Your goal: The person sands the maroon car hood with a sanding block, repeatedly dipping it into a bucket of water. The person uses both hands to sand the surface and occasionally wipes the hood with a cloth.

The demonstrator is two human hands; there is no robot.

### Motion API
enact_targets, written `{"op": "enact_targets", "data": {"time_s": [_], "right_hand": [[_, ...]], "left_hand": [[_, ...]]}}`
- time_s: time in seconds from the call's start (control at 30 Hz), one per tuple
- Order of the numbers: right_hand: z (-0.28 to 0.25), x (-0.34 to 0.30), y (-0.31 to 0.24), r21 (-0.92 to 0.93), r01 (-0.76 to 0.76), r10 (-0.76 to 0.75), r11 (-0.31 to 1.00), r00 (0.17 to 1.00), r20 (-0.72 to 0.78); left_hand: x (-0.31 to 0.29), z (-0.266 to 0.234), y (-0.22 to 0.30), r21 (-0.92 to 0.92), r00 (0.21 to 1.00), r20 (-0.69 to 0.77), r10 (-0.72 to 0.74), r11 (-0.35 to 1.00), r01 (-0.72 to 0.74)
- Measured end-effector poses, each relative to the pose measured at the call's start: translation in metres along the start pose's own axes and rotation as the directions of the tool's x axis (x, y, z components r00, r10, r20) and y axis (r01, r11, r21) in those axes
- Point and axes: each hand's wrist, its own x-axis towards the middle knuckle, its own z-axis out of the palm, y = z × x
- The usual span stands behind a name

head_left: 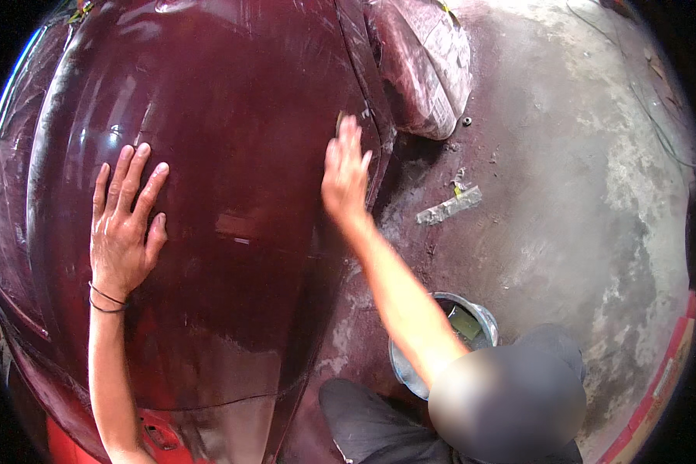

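Note:
A large dark maroon car body panel (240, 162), glossy with dull patches, fills the left half of the view. My left hand (124, 216) lies flat on it, fingers spread, a thin dark band around the wrist. Farther right, near the panel's edge seam, my right hand (346, 174) presses down with fingers stretched forward and close together. A thin yellowish-brown edge (340, 121) shows beside those fingertips; the rest of that piece is hidden beneath them. My right forearm passes over a bucket (483, 309) that holds liquid and a greenish flat piece.
A maroon side mirror housing (421, 69), partly covered in pale sheeting, juts out beyond the right hand. On the stained concrete floor (564, 201) lies a crumpled silvery strip (448, 206). A dark-trousered knee (359, 414) is at the bottom; a blurred patch hides part of the lower right.

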Motion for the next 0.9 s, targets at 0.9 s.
{"op": "enact_targets", "data": {"time_s": [0.9], "right_hand": [[-0.008, 0.048, -0.005, 0.003, -0.097, 0.096, 0.995, 0.975, -0.201]], "left_hand": [[-0.001, -0.007, -0.003, 0.053, 0.999, 0.043, 0.005, 0.999, -0.008]]}}
